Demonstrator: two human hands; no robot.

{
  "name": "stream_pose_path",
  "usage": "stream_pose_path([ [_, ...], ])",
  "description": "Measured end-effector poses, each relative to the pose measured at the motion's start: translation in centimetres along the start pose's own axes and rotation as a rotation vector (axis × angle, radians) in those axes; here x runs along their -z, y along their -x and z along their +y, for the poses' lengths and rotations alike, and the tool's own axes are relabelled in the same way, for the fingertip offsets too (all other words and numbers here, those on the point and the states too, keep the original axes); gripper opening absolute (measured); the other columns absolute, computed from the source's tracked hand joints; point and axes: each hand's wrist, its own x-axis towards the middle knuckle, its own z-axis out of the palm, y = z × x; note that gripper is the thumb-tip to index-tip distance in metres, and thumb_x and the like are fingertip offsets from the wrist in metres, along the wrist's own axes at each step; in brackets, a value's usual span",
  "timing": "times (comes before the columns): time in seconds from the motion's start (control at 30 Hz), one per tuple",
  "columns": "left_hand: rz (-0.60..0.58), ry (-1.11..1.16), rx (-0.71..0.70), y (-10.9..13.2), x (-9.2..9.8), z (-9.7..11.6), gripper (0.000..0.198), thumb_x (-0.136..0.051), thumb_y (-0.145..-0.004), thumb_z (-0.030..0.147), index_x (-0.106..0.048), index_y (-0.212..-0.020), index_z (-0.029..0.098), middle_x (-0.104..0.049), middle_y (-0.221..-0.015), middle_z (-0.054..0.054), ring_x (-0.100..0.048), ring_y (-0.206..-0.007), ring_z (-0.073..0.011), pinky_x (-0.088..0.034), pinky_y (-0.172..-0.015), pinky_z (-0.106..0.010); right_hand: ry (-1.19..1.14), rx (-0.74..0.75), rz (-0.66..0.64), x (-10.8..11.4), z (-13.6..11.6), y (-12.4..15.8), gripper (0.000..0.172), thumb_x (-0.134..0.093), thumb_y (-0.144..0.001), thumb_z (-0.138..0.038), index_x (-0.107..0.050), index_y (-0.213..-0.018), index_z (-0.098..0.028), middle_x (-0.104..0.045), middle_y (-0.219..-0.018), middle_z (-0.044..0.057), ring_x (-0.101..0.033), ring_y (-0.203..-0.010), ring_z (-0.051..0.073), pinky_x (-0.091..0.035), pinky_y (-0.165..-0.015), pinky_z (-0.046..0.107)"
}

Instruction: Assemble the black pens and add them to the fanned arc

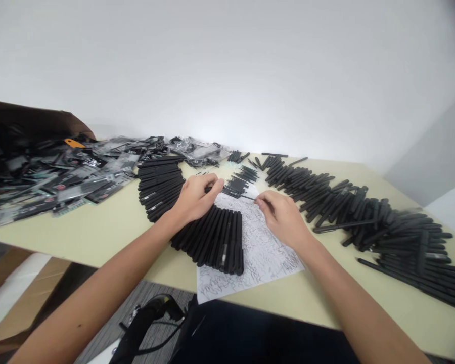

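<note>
My left hand [195,197] is closed around one end of a thin black pen [235,193], just above a neat row of black pens [212,237] lying side by side. My right hand [282,215] pinches the other end of the same pen over a white sheet of paper covered in scribbles [265,253]. A small bunch of thin black pen parts [242,179] lies just behind my hands.
A long heap of loose black pens [364,212] runs along the right of the pale yellow table [109,227]. Plastic packets [60,177] are piled at the left by a brown cardboard box [30,121]. Another stack of pens [159,184] sits left of my hand.
</note>
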Motion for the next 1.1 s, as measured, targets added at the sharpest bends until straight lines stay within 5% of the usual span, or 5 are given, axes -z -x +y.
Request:
stream_pose_path([
  [0.27,0.065,0.039,-0.008,-0.1,-0.3,-0.2,0.038,-0.059,-0.093,0.049,-0.065,-0.079,0.015,-0.056,-0.065,0.002,-0.044,-0.061,-0.0112,-0.034,-0.061,-0.024,0.016,-0.048,-0.027,0.1,-0.2,0.1,0.017,-0.051,-0.1,-0.026,-0.066,-0.092,-0.023,-0.074,-0.091,0.004,-0.066,-0.082,0.022,-0.041,-0.072,0.032],
  [0.7,-0.017,0.029,-0.077,0.5,-0.8,0.1,0.029,-0.061,-0.072,0.025,-0.044,-0.051,0.015,-0.034,-0.05,0.006,-0.029,-0.052,-0.0066,-0.025,-0.053,-0.023,0.021,-0.034,-0.096,0.0,-0.4,0.0,0.017,-0.053,-0.1,-0.027,-0.068,-0.094,-0.022,-0.074,-0.091,0.003,-0.065,-0.082,0.021,-0.04,-0.072,0.031],
  [0.87,-0.025,0.073,-0.099,0.7,-0.8,0.6,0.028,-0.061,-0.074,0.024,-0.047,-0.051,0.015,-0.034,-0.049,0.006,-0.029,-0.05,-0.006,-0.025,-0.052,-0.022,0.037,-0.05,-0.086,-0.1,-0.4,0.1,0.015,-0.055,-0.099,-0.026,-0.068,-0.093,-0.022,-0.074,-0.091,0.003,-0.065,-0.081,0.019,-0.039,-0.071,0.029],
  [1.1,-0.111,-0.061,-0.166,1.0,-0.9,0.6,0.031,-0.074,-0.082,0.049,-0.074,-0.095,0.021,-0.059,-0.06,0.005,-0.049,-0.053,-0.0087,-0.036,-0.06,-0.022,-0.004,0.002,-0.119,0.0,-0.7,0.1,0.02,-0.053,-0.101,-0.028,-0.07,-0.093,-0.023,-0.074,-0.089,0.002,-0.063,-0.077,0.017,-0.038,-0.069,0.028],
])
